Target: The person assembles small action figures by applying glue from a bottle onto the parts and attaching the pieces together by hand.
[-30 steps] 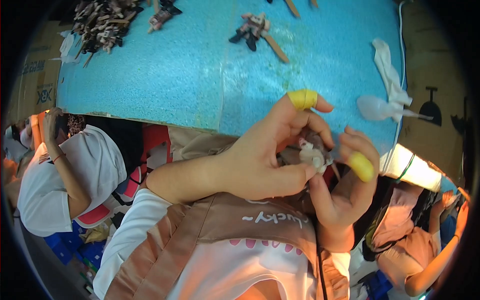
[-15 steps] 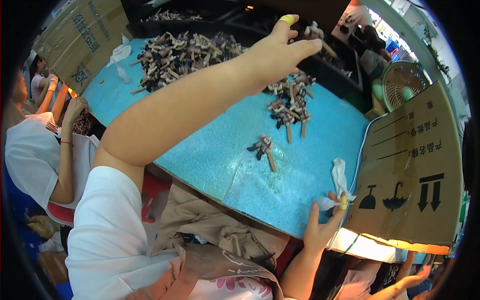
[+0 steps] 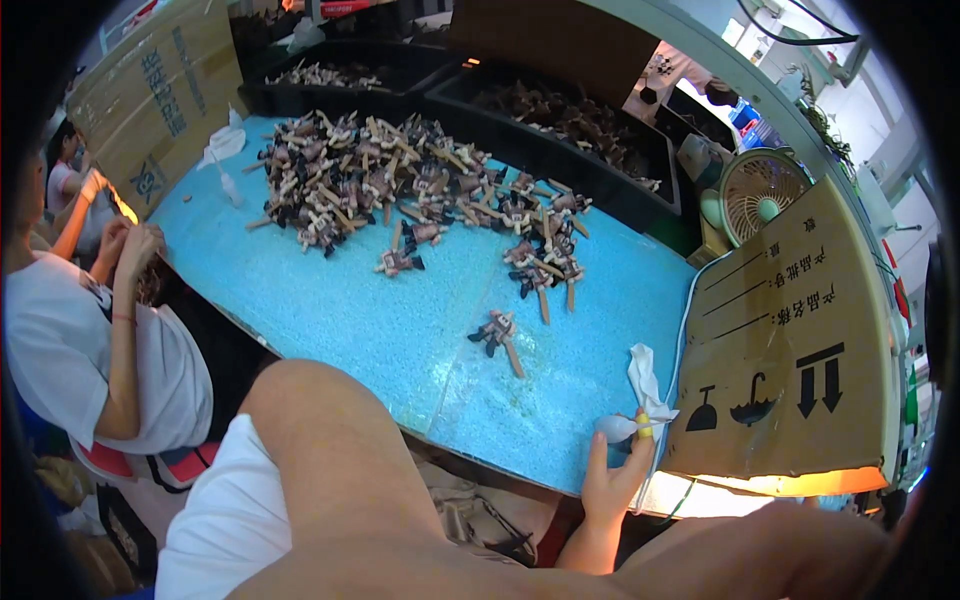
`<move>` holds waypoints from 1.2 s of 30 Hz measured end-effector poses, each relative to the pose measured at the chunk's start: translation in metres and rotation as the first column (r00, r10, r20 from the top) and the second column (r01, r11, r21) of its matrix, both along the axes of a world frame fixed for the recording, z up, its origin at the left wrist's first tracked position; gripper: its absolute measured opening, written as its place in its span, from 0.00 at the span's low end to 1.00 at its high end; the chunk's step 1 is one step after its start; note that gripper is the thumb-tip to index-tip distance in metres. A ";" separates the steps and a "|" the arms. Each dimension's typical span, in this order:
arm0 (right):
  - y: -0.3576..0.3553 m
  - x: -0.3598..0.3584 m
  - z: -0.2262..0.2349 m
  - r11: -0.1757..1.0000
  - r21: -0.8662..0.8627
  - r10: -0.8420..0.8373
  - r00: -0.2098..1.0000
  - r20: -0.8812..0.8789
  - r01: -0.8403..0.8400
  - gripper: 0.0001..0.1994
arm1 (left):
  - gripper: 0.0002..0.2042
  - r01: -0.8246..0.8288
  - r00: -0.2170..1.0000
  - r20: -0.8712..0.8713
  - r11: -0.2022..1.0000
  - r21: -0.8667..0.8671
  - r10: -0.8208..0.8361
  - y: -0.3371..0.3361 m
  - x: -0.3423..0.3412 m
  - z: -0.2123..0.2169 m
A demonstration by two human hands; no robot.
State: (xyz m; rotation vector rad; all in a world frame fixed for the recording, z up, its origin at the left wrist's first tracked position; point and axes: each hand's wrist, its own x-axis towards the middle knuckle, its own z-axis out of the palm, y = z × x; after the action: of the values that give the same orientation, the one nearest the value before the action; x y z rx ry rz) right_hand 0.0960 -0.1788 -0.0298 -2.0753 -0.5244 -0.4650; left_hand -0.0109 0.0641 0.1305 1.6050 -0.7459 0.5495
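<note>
In my right hand (image 3: 615,490), at the right front of the blue table, the fingers are closed around a small white squeeze bottle (image 3: 616,429) with a thin nozzle. Yellow tape wraps one of its fingers. A crumpled white cloth (image 3: 643,372) lies just beyond. My left arm (image 3: 335,425) is bent up close to the camera; a skin-coloured shape along the lower edge seems to be my left hand (image 3: 750,550), its fingers not distinguishable. One small brown-and-white figurine (image 3: 495,330) with a flat wooden stick lies alone, mid-table. A big pile of similar figurines (image 3: 350,180) covers the far side.
Black trays (image 3: 560,140) holding many parts stand along the back. Cardboard panels (image 3: 790,350) rise at right and left. Near the left panel lie another white bottle (image 3: 230,188) and a cloth (image 3: 222,145). A fan (image 3: 762,190) stands back right. A co-worker (image 3: 110,330) sits at left.
My left arm has drawn back from over the far trays toward the camera, uncovering the pile. The right hand still holds the bottle. The whole view has shifted somewhat.
</note>
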 end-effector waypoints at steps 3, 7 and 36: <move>0.007 -0.002 0.007 0.996 -0.074 -0.037 0.998 0.056 0.041 0.25 | 0.15 -0.123 0.991 0.073 0.985 0.119 0.115 -0.028 -0.006 0.002; -0.004 -0.005 0.004 0.994 -0.095 -0.057 0.998 0.004 0.057 0.25 | 0.13 -0.257 0.961 0.160 0.937 0.234 0.224 -0.019 -0.018 0.009; 0.009 -0.002 0.009 0.978 -0.198 -0.058 0.998 0.034 0.064 0.22 | 0.06 -0.915 0.272 0.792 -0.107 0.388 0.547 -0.033 -0.023 0.053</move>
State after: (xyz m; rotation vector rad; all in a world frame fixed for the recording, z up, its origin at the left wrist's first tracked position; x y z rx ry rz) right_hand 0.0942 -0.1694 -0.0205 -2.2846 -0.5436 -0.4955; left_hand -0.0344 0.0310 0.1836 3.0043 -0.1362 1.6476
